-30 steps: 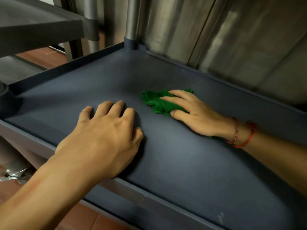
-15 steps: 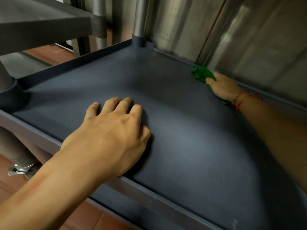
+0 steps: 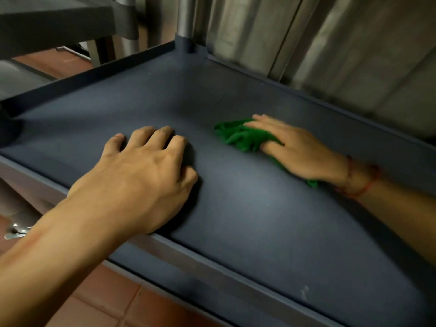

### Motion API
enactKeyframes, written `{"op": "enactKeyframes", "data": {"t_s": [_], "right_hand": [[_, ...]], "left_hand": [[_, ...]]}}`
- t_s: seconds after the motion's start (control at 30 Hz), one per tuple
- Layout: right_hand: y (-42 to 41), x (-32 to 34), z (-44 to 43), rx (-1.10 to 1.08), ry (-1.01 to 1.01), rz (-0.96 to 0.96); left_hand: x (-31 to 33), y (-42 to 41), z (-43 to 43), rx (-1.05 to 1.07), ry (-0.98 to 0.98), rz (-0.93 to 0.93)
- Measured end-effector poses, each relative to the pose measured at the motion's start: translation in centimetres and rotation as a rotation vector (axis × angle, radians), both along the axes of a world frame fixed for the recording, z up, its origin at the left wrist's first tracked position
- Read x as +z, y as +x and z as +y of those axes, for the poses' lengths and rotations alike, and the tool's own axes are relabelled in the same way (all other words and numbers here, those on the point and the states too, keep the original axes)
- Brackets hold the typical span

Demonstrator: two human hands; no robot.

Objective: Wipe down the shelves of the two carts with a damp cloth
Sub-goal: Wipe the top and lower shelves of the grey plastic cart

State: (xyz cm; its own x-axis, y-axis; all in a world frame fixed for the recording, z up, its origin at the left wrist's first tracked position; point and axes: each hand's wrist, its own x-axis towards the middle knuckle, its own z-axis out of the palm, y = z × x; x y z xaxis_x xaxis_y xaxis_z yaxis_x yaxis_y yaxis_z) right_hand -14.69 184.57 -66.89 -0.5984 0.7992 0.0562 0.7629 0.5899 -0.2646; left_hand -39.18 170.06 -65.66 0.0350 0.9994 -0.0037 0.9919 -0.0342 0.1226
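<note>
Fingers (image 3: 266,120) of the right hand (image 3: 299,149) lie straight and together, pressing the cloth (image 3: 238,135) onto the middle of the shelf (image 3: 259,220). Beside it the left hand (image 3: 141,175) rests on the shelf, fingers bent, holding nothing.

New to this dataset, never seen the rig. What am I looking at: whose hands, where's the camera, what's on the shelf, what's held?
There is no robot here. These are a person's two bare hands, filmed by one wide-angle camera worn on the head and looking forward and down. The left hand rests on the dark cart shelf and holds nothing. The right hand presses a green cloth onto the shelf with straight fingers. Its wrist carries red cord bracelets.
</note>
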Motion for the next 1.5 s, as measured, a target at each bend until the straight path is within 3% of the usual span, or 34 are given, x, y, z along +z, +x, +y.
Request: {"op": "enactKeyframes", "data": {"t_s": [0.23,0.33,0.5,0.67,0.77,1.13,1.33,1.5], "right_hand": [[6.7,1.0,10.2,-0.492,-0.001,0.045],[7.6,0.7,11.4,-0.583,0.008,0.057],[6.0,0.9,7.3,-0.489,0.007,0.094],[3.3,0.1,-1.0,-0.171,0.016,0.073],[3.8,0.0,-1.7,-0.089,-0.01,0.021],[12.2,-1.0,13.7,-0.5,0.007,0.05],[8.5,0.6,5.3,-0.418,-0.009,0.118],[7.4,-0.1,-3.6,-0.139,0.021,0.107]], "left_hand": [[-0.6,-0.1,-0.1,-0.002,0.034,0.013],[-0.6,-0.2,0.2,-0.004,0.048,-0.009],[-0.6,-0.3,0.4,0.003,0.07,-0.037],[-0.7,-0.3,0.6,0.008,0.061,0.001],[-0.5,-0.1,0.5,0.011,0.066,0.011],[0.7,0.3,0.0,0.009,0.055,-0.012],[0.9,0.4,0.0,-0.004,0.056,-0.041],[0.7,0.8,-0.3,-0.033,0.084,-0.04]]}}
